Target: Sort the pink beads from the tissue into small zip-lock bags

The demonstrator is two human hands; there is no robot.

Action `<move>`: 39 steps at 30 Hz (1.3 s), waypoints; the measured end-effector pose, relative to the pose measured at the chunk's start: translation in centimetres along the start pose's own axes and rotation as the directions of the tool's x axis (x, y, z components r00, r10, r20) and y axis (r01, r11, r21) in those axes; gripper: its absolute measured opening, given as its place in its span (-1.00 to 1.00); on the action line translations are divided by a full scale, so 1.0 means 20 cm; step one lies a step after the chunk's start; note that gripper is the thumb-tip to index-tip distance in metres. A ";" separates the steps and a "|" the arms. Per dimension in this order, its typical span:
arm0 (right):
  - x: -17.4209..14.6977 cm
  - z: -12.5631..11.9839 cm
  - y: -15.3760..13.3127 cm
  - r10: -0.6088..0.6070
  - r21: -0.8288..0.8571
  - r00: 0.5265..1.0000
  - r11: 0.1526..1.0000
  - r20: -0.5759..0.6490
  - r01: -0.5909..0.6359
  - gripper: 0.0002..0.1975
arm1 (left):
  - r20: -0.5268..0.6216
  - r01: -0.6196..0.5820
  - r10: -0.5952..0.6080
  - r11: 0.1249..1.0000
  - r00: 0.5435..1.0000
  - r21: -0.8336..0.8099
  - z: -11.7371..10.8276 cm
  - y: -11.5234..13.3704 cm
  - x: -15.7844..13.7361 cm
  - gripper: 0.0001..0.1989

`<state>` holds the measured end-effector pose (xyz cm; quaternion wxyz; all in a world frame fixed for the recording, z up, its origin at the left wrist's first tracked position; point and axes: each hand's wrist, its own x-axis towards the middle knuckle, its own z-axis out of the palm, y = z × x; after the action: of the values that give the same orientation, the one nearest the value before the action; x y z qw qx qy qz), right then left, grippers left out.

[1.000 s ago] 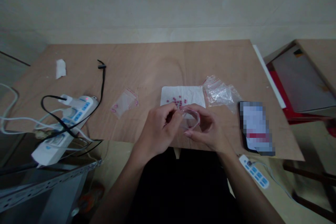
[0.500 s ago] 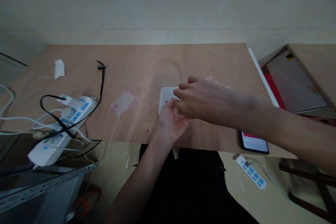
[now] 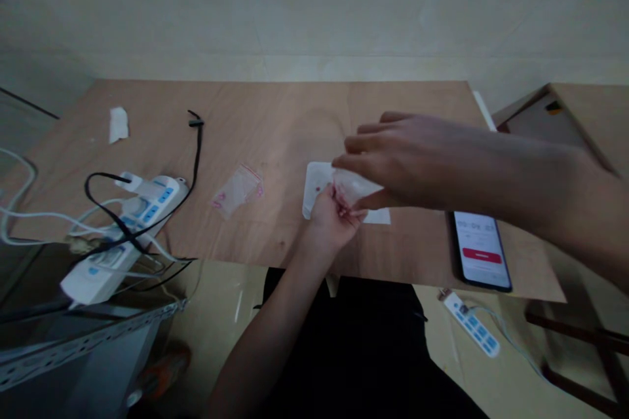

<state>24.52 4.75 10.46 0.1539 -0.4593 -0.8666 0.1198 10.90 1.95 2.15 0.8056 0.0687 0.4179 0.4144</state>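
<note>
A clear plastic bag (image 3: 352, 188), with some pinkish colour at its lower end, spans the gap between my two hands. From above, my right hand (image 3: 388, 154) grips it between the fingers and the thumb. My left hand (image 3: 334, 219) is curled, palm up, around its lower end; what else lies in the palm is too blurred to make out. Beneath both hands lies a white tray (image 3: 312, 191) with small reddish bits on it, partly covered by them. White paper or another tray part (image 3: 381, 217) shows under my right hand.
A small zip bag (image 3: 238, 191) with pink pieces lies to the left. Farther left are a power strip (image 3: 157, 206) with tangled cables and a white scrap (image 3: 118, 125). A phone (image 3: 481, 252) lies by the front right edge of the wooden table (image 3: 255, 118).
My right hand has risen and moved right, showing the clear bag between its fingers. More of the phone is now uncovered. The whole view has shifted slightly.
</note>
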 end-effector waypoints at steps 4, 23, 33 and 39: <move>-0.14 -0.10 0.11 0.049 -0.200 0.992 0.977 -0.120 -0.072 -0.43 | -0.040 -0.151 0.176 0.925 0.984 0.349 -0.06 0.03 0.12 -0.51; -0.45 0.64 0.32 0.654 -0.050 0.684 0.710 -0.322 -0.702 -0.18 | 0.639 -0.356 0.493 -0.551 0.591 0.755 -0.17 -0.03 0.38 -0.64; -0.48 0.60 0.31 0.545 0.102 0.692 0.814 -0.474 -0.572 -0.24 | 0.358 -0.123 0.879 -0.337 0.314 0.934 -0.50 0.30 0.15 -0.73; -0.42 0.56 0.22 0.557 0.028 0.708 0.794 -0.433 -0.607 -0.32 | 0.285 0.047 0.804 -0.360 0.521 0.932 -0.75 0.44 0.05 -0.72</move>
<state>28.16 -0.48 -2.73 0.2635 -0.7320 -0.6283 0.0098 -5.21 4.81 -4.02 0.0551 0.6600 0.7121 0.2328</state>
